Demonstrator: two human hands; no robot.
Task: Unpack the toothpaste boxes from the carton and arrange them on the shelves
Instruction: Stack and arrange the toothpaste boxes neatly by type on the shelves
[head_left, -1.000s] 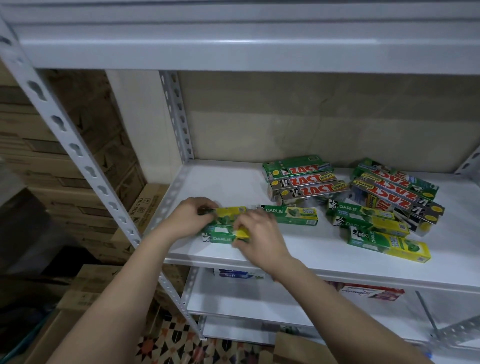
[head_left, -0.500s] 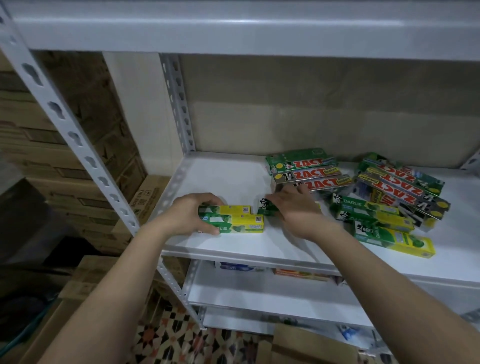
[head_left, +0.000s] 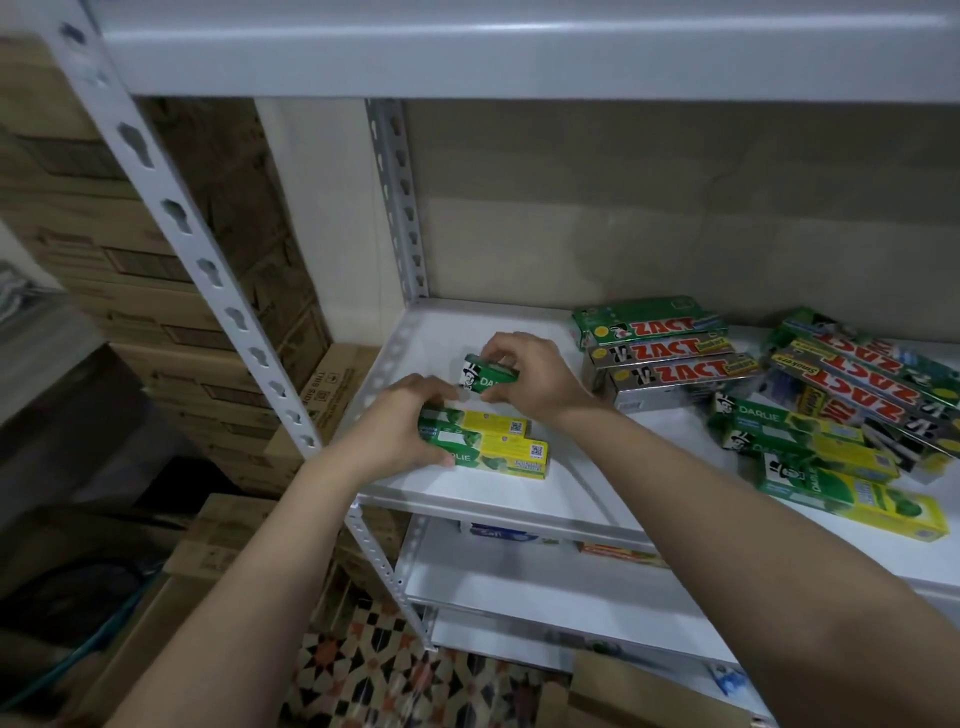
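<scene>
On the white shelf (head_left: 597, 467), near its left front corner, two green-and-yellow Darlie toothpaste boxes (head_left: 498, 449) lie side by side. My left hand (head_left: 400, 426) grips their left ends. Just behind them my right hand (head_left: 524, 376) holds a third Darlie box (head_left: 488, 375) by its far part, lifted a little above the shelf. More Darlie boxes (head_left: 821, 467) lie loose at the right front. Three Zact boxes (head_left: 670, 358) are lined up at the back middle, and several more Zact boxes (head_left: 872, 384) are heaped at the right.
A white slotted upright (head_left: 171, 208) stands at the left front of the rack. Stacked brown cartons (head_left: 156, 322) fill the space left of it. A lower shelf (head_left: 545, 587) holds a few boxes. A brown carton (head_left: 639, 696) sits at the bottom by the patterned floor.
My right hand picked up a Darlie box from the middle of the shelf and brought it left, behind the two boxes my left hand holds. The view moved closer and left.
</scene>
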